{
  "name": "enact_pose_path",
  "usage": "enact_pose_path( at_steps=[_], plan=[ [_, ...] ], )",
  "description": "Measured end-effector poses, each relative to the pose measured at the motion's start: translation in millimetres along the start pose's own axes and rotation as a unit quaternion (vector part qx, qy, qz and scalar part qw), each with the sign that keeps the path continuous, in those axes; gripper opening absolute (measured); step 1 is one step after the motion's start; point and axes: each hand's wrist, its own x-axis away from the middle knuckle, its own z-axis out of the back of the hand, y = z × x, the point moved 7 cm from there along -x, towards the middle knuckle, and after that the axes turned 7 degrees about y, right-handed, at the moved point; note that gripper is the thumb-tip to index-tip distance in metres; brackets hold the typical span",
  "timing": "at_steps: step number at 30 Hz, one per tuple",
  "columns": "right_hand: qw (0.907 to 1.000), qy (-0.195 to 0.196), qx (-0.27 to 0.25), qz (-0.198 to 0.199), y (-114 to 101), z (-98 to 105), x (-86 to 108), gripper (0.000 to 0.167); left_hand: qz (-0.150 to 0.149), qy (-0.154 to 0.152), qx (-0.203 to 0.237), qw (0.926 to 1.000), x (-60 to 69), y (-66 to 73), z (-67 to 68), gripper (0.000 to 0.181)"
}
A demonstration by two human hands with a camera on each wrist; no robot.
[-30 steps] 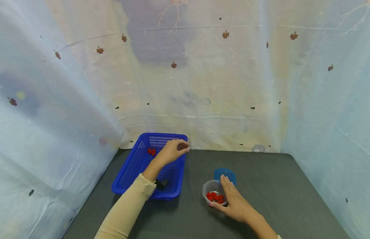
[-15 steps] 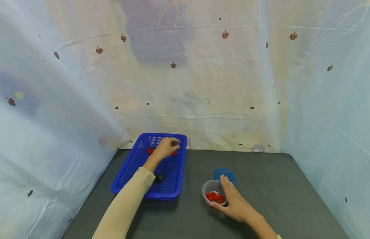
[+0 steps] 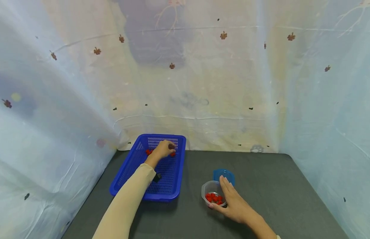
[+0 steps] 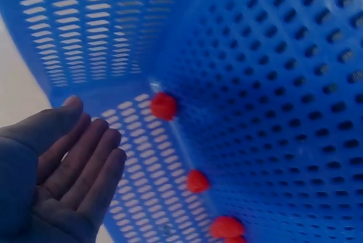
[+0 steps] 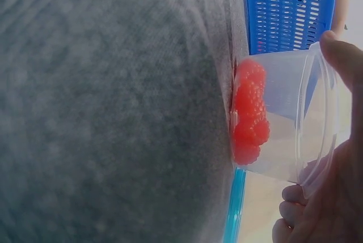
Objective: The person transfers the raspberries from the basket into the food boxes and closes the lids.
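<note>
My left hand (image 3: 163, 148) is inside the blue perforated basket (image 3: 172, 189), near its far end. In the left wrist view its fingers are loosely bent, with nothing visible between thumb and fingers. Several red raspberries (image 4: 163, 106) lie along the basket's edge beside that hand. My right hand (image 3: 236, 204) holds a clear plastic tub (image 3: 205, 190) by its rim, thumb on the near side and fingers across. Raspberries (image 5: 249, 113) cover part of the tub's bottom. Behind the tub a blue lid (image 3: 218, 173) is partly hidden by the right fingers.
A small black object (image 3: 157, 178) lies in the basket, partly covered by the left forearm. Both containers stand on a dark grey table (image 3: 262, 179). Patterned curtains (image 3: 197, 93) rise behind and on both sides.
My left hand has moved leftward and a little down into the basket, uncovering a raspberry at its right side. The right hand and tub have stayed in place.
</note>
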Motion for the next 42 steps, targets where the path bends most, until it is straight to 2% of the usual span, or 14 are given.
enact_pose_path(
  at_steps=[3, 9, 16, 28, 35, 42],
  plan=[
    [1.0, -0.002, -0.001, -0.002, 0.6, -0.4, 0.1, 0.119, 0.0, -0.011, -0.011, 0.9999, -1.3, -6.5, -5.0, 0.026],
    [1.0, -0.002, 0.0, -0.004, 0.9, 0.4, 0.6, 0.118, -0.007, -0.022, -0.002, 0.9997, -1.6, -19.2, -11.2, 0.025],
    [1.0, -0.005, 0.001, -0.001, 0.3, 1.3, 1.0, 0.118, 0.034, -0.028, 0.015, 0.9989, 1.1, -35.2, -18.6, 0.027],
    [1.0, 0.0, 0.003, -0.001, 2.4, -0.5, 0.3, 0.118, 0.029, -0.043, 0.0, 0.9987, 0.4, -40.7, -25.4, 0.026],
    [1.0, -0.001, 0.001, 0.001, 1.3, 0.2, 0.2, 0.118, 0.035, -0.04, -0.002, 0.9986, -0.2, -45.2, -27.8, 0.023],
    [1.0, -0.004, 0.003, -0.002, 1.4, -0.3, 0.4, 0.118, 0.026, -0.034, -0.01, 0.999, 0.6, -44.5, -27.5, 0.016]
  ],
)
